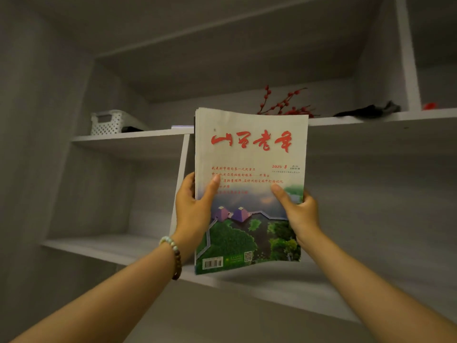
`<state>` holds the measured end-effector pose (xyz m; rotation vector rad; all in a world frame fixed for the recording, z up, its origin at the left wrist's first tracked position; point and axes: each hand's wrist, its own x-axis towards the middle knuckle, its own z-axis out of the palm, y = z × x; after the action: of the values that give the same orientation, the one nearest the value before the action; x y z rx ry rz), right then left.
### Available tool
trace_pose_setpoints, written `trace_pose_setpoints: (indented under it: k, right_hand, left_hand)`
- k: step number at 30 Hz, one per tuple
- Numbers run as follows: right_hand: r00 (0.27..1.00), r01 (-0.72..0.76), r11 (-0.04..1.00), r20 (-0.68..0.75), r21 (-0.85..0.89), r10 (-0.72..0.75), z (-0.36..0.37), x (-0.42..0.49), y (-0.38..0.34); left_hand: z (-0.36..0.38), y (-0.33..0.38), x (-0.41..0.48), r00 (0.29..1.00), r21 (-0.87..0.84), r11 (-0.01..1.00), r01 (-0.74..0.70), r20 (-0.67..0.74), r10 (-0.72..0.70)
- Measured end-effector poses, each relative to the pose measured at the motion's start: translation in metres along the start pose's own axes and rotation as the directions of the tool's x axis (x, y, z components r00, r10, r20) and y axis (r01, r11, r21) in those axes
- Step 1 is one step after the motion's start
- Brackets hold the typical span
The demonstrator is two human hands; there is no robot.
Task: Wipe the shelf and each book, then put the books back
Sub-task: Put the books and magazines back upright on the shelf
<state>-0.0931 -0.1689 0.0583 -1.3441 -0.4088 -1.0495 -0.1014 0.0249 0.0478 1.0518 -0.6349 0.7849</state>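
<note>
A stack of magazines (249, 154), its front cover cream with red characters and a green landscape, stands upright in the air before the grey shelf unit. My left hand (195, 209) grips its left edge, thumb across the cover. On the right edge, my right hand (300, 211) holds it the same way. The stack's bottom edge hangs just above the lower shelf board (284, 288). A thin book or paper (181, 127) lies on the upper shelf board (128, 138), partly hidden behind the stack.
On the upper shelf stand a white perforated basket (108, 121) at the left, a branch of red berries (284, 102) in the middle and a dark cloth (368, 110) at the right. A vertical divider (179, 184) splits the lower compartment.
</note>
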Motion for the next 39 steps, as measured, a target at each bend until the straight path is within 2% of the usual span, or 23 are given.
trace_pose_setpoints:
  k: [7,10,12,14,15,16,17,18,19,20,21,25,27,29,31,33,34,35,36,37,38,39]
  right_hand:
    - [0.996,-0.08,0.997,0.042,-0.001,0.08,0.011,0.005,0.063]
    - [0.979,-0.151,0.987,0.128,-0.054,0.157,0.017,0.019,0.074]
    - [0.968,-0.197,0.965,0.125,-0.171,0.22,0.024,0.025,0.084]
    - [0.973,-0.198,0.882,0.021,-0.427,0.229,0.035,0.024,0.087]
    - [0.975,-0.16,0.863,0.059,-0.48,0.214,0.041,0.02,0.087]
    - [0.956,-0.103,0.887,0.201,-0.451,0.213,0.046,0.016,0.088]
    - [0.885,-0.066,0.919,0.403,-0.388,0.233,0.051,0.011,0.092]
    - [0.755,-0.05,0.927,0.593,-0.373,0.279,0.056,0.005,0.097]
    - [0.615,-0.018,0.914,0.716,-0.406,0.33,0.061,-0.002,0.103]
    - [0.527,0.035,0.891,0.766,-0.452,0.368,0.067,-0.008,0.112]
    - [0.504,0.092,0.868,0.775,-0.488,0.382,0.075,-0.014,0.119]
    - [0.603,0.157,0.831,0.718,-0.534,0.348,0.114,-0.033,0.127]
    - [0.66,0.141,0.843,0.684,-0.519,0.311,0.119,-0.037,0.123]
    - [0.668,0.145,0.856,0.688,-0.496,0.285,0.113,-0.036,0.118]
    - [0.641,0.157,0.862,0.714,-0.482,0.282,0.106,-0.034,0.116]
    - [0.631,0.174,0.859,0.724,-0.483,0.279,0.103,-0.031,0.121]
    - [0.634,0.182,0.86,0.726,-0.476,0.267,0.102,-0.031,0.122]
    - [0.632,0.185,0.866,0.731,-0.465,0.258,0.103,-0.03,0.122]
    - [0.632,0.182,0.869,0.732,-0.46,0.255,0.102,-0.03,0.124]
    - [0.632,0.183,0.87,0.732,-0.459,0.253,0.103,-0.029,0.126]
    - [0.631,0.183,0.868,0.732,-0.461,0.255,0.103,-0.028,0.128]
    - [0.627,0.185,0.866,0.734,-0.466,0.261,0.104,-0.027,0.131]
  left_hand:
    - [-0.009,-0.043,0.002,0.996,0.119,0.992,0.046,-0.075,-0.037]
    - [-0.006,-0.053,0.012,0.995,0.168,0.984,0.058,-0.095,-0.043]
    - [-0.005,-0.062,0.018,0.992,0.237,0.97,0.049,-0.123,-0.02]
    - [-0.003,-0.072,0.022,0.992,0.31,0.951,0.011,-0.122,0.028]
    - [-0.002,-0.078,0.024,0.992,0.341,0.94,-0.009,-0.116,0.052]
    - [-0.002,-0.083,0.027,0.991,0.368,0.929,-0.022,-0.114,0.069]
    - [-0.002,-0.089,0.03,0.99,0.387,0.922,-0.023,-0.119,0.075]
    - [-0.002,-0.093,0.033,0.989,0.399,0.917,-0.018,-0.127,0.075]
    - [-0.003,-0.097,0.037,0.988,0.398,0.917,-0.007,-0.137,0.067]
    - [-0.003,-0.099,0.04,0.987,0.388,0.921,0.008,-0.151,0.054]
    - [-0.005,-0.101,0.043,0.985,0.376,0.926,0.025,-0.165,0.041]
    - [-0.01,-0.103,0.046,0.995,0.393,0.919,0.013,-0.093,0.025]
    - [-0.016,-0.1,0.049,0.999,0.406,0.914,0.026,0.016,-0.036]
    - [-0.029,-0.091,0.052,0.979,0.489,0.872,-0.003,0.178,-0.096]
    - [-0.042,-0.084,0.055,0.916,0.628,0.769,-0.123,0.369,-0.154]
    - [-0.05,-0.074,0.055,0.831,0.75,0.576,-0.326,0.518,-0.205]
    - [-0.055,-0.072,0.057,0.803,0.789,0.419,-0.449,0.562,-0.198]
    - [-0.06,-0.069,0.06,0.788,0.792,0.216,-0.571,0.602,-0.128]
    - [-0.064,-0.067,0.066,0.747,0.747,0.008,-0.665,0.665,-0.013]
    - [-0.068,-0.064,0.074,0.681,0.667,-0.216,-0.713,0.732,0.013]
    - [-0.072,-0.061,0.083,0.651,0.597,-0.367,-0.714,0.758,-0.035]
    - [-0.076,-0.061,0.092,0.632,0.552,-0.441,-0.707,0.774,-0.044]
